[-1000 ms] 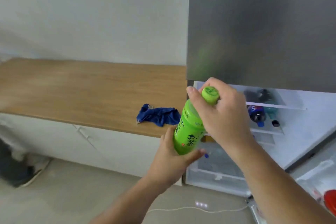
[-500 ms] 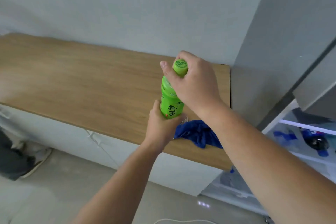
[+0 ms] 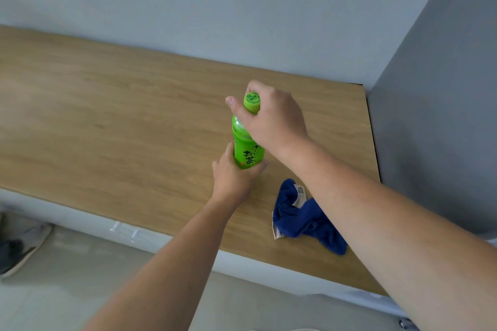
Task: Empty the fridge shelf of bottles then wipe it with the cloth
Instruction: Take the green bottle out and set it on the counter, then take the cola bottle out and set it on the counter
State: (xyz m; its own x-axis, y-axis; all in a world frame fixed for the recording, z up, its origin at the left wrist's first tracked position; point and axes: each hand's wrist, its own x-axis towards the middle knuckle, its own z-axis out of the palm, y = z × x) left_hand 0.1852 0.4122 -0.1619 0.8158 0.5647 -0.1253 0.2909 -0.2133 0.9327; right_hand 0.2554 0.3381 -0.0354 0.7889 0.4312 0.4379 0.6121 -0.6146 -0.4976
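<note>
Green bottle [image 3: 247, 146] over wooden counter [image 3: 113, 121], grey wall [image 3: 215, 5].

counter [image 3: 107, 115] left: open | cloth [image 3: 304, 219] right-front | fridge side [image 3: 435, 115] blocks right

Bottle [image 3: 246, 146] upright over counter [image 3: 121, 121], cloth [image 3: 306, 219] on counter to its right, near front edge

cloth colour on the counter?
Dark blue, with a white tag: the cloth shows clearly in the head view, beside the bottle.
</note>
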